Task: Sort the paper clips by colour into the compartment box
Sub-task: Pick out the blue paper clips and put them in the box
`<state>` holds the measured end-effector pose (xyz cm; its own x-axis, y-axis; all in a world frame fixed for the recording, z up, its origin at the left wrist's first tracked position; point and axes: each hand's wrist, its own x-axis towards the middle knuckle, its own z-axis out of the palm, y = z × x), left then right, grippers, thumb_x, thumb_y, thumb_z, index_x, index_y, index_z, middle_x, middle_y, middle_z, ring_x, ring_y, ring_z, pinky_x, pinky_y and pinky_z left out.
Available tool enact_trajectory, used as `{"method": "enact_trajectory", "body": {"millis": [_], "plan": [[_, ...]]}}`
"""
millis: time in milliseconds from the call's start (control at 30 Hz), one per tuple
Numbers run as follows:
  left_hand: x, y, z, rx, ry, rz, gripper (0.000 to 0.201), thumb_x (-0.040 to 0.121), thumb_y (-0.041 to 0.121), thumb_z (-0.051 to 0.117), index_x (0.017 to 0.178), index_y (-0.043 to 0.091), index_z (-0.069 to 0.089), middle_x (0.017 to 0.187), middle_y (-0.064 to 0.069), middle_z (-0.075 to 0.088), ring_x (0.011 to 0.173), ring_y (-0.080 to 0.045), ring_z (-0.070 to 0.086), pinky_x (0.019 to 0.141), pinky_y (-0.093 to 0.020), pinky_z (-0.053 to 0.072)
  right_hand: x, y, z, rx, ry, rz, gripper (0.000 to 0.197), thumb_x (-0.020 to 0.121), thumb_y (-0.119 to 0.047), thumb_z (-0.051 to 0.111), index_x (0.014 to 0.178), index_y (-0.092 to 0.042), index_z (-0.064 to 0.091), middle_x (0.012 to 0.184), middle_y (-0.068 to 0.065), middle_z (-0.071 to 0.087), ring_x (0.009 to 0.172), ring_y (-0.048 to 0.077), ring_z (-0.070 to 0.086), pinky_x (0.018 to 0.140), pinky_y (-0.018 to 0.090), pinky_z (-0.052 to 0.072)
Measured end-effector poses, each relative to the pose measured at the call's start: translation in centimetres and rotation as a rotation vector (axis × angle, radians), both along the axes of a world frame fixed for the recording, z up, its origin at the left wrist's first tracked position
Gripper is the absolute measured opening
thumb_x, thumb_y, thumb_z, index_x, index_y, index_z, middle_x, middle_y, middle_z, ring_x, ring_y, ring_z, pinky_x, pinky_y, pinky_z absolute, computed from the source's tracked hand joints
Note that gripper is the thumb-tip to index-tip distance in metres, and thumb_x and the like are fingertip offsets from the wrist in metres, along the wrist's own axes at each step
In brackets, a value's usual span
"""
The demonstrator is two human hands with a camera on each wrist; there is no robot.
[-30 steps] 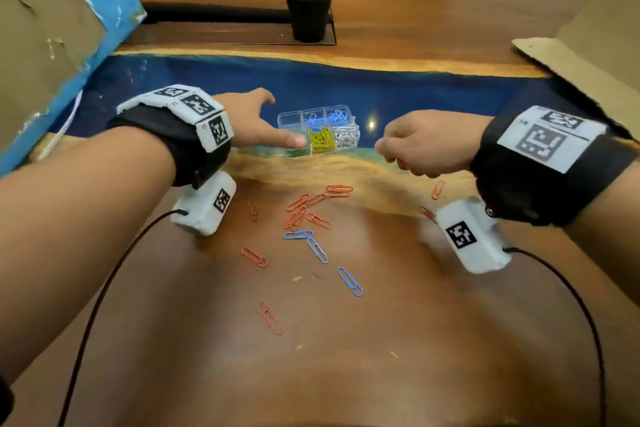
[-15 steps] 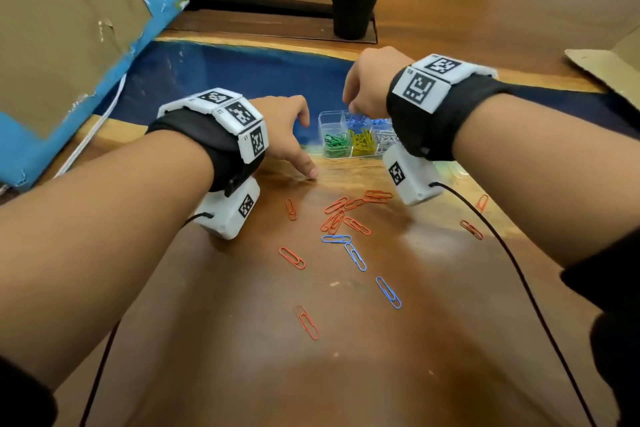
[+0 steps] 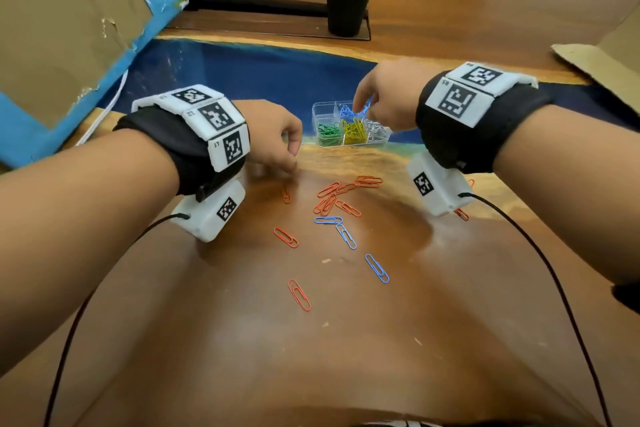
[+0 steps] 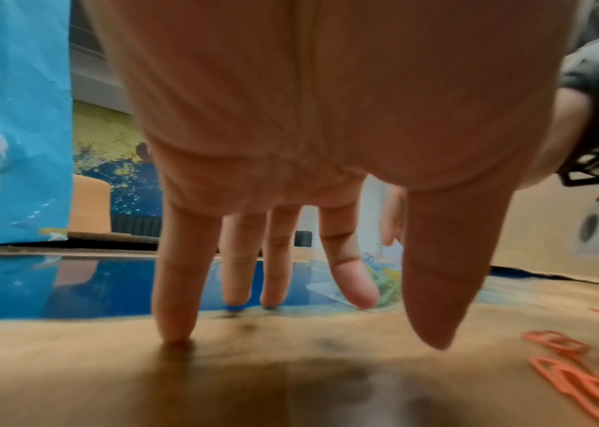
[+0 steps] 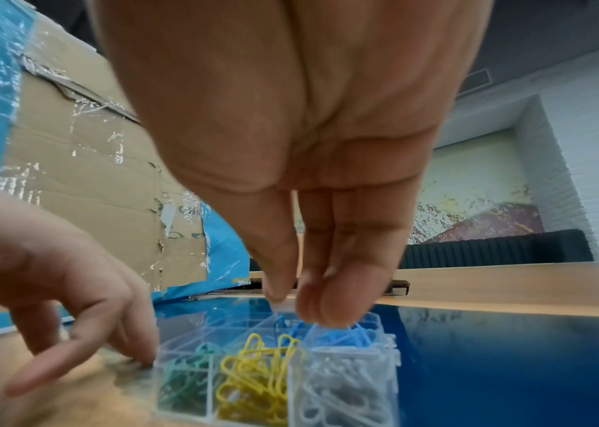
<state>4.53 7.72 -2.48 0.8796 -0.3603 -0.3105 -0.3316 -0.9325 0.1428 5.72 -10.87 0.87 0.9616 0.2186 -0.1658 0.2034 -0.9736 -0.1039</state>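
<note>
The right hand (image 3: 388, 94) hangs over the compartment box (image 3: 349, 146), fingertips (image 5: 330, 306) drawn together just above the blue clips in a back compartment (image 5: 341, 336); whether a clip is pinched between them I cannot tell. The left hand (image 3: 273, 139) rests loose and apart, fingertips on the desk (image 3: 346, 340) just beside the box's left wall. Green (image 3: 327, 135), yellow (image 3: 355, 132) and white clips (image 3: 377, 132) fill the front compartments. Left to sort, by my judgement: the orange clips (image 3: 332, 199) strewn near the box and three blue clips (image 3: 346, 236) nearer the person.
</note>
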Motion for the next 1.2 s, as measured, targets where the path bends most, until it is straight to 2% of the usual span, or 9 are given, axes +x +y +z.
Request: {"method": "enact_trajectory", "body": {"millis": [100,233,300,467,567,667,833,1000,1200], "plan": [[-1.2,-0.5,0.3,0.029,0.025,-0.016,0.025,0.073,0.040,0.072,0.074,0.027,0.052,0.068,0.011,0.056,0.082,-0.018,0.058,0.077,-0.031,0.047,-0.5,-0.6,-0.3,-0.041,0.025,0.019,0.035,0.093,-0.010,0.050,0.124,-0.023,0.061,0.128,0.003,0.059,0.111,0.025,0.055,0.082,0.027,0.040],[-3.3,-1.8,0.3,-0.004,-0.028,-0.104,0.023,0.074,0.039,0.072,0.083,0.027,0.055,0.088,0.005,0.050,0.089,-0.017,0.050,0.087,-0.035,0.048,-2.5,-0.6,-0.7,-0.053,0.097,0.090,0.011,0.085,-0.018,0.064,0.091,-0.025,0.070,0.080,-0.009,0.063,0.081,0.016,0.053,0.070,0.023,0.038],[-4.1,-2.6,0.3,-0.026,-0.042,-0.136,0.022,0.074,0.038,0.072,0.087,0.024,0.060,0.095,0.001,0.051,0.088,-0.016,0.048,0.087,-0.035,0.048,-3.7,-0.2,-1.3,-0.096,0.160,0.153,0.005,0.081,-0.024,0.068,0.085,-0.027,0.069,0.071,-0.010,0.061,0.076,0.015,0.057,0.064,0.022,0.042],[-4.5,-4.2,0.2,0.006,-0.050,-0.157,0.016,0.077,0.034,0.069,0.081,0.024,0.057,0.071,0.008,0.051,0.075,-0.014,0.048,0.066,-0.025,0.038,-4.5,0.1,-2.6,-0.114,0.172,0.199,0.018,0.079,-0.025,0.071,0.097,-0.025,0.066,0.090,-0.004,0.064,0.084,0.017,0.055,0.079,0.027,0.048],[-4.7,-4.3,0.5,0.016,-0.031,-0.173,0.015,0.079,0.032,0.068,0.078,0.023,0.057,0.064,0.010,0.048,0.063,-0.008,0.045,0.054,-0.024,0.035,-4.9,-0.3,-2.6,-0.074,0.168,0.198,0.012,0.079,-0.023,0.070,0.089,-0.026,0.064,0.086,-0.004,0.064,0.083,0.017,0.057,0.077,0.028,0.050],[-5.0,-4.4,0.4,0.028,0.033,-0.212,0.015,0.078,0.034,0.069,0.077,0.024,0.059,0.062,0.011,0.048,0.057,-0.002,0.043,0.054,-0.022,0.035,-6.4,-0.5,-1.9,-0.046,0.170,0.242,0.004,0.080,-0.025,0.069,0.080,-0.026,0.065,0.071,-0.010,0.059,0.077,0.014,0.055,0.069,0.024,0.043],[-5.6,-5.0,0.1,0.097,0.028,-0.239,0.013,0.077,0.032,0.070,0.084,0.022,0.065,0.061,0.010,0.049,0.055,-0.002,0.042,0.049,-0.018,0.030,-10.5,-0.1,-2.0,-0.151,0.330,0.329,0.030,0.071,-0.048,0.074,0.079,-0.019,0.071,0.069,-0.005,0.061,0.069,0.013,0.054,0.053,0.021,0.037],[-5.8,-5.2,0.4,0.111,0.033,-0.231,0.011,0.079,0.029,0.068,0.072,0.022,0.062,0.058,0.011,0.051,0.054,-0.002,0.044,0.048,-0.016,0.033,-11.9,-0.6,-2.4,-0.108,0.295,0.316,0.016,0.080,-0.028,0.066,0.081,-0.013,0.071,0.072,-0.001,0.062,0.076,0.017,0.058,0.065,0.025,0.045],[-6.5,-5.3,0.6,0.070,-0.006,-0.229,0.016,0.076,0.024,0.065,0.065,0.022,0.054,0.066,0.007,0.055,0.061,-0.009,0.047,0.048,-0.019,0.033,-12.9,-1.2,-2.7,-0.079,0.319,0.301,0.020,0.078,-0.027,0.063,0.085,-0.010,0.071,0.083,0.004,0.069,0.082,0.023,0.064,0.057,0.026,0.044]]}}
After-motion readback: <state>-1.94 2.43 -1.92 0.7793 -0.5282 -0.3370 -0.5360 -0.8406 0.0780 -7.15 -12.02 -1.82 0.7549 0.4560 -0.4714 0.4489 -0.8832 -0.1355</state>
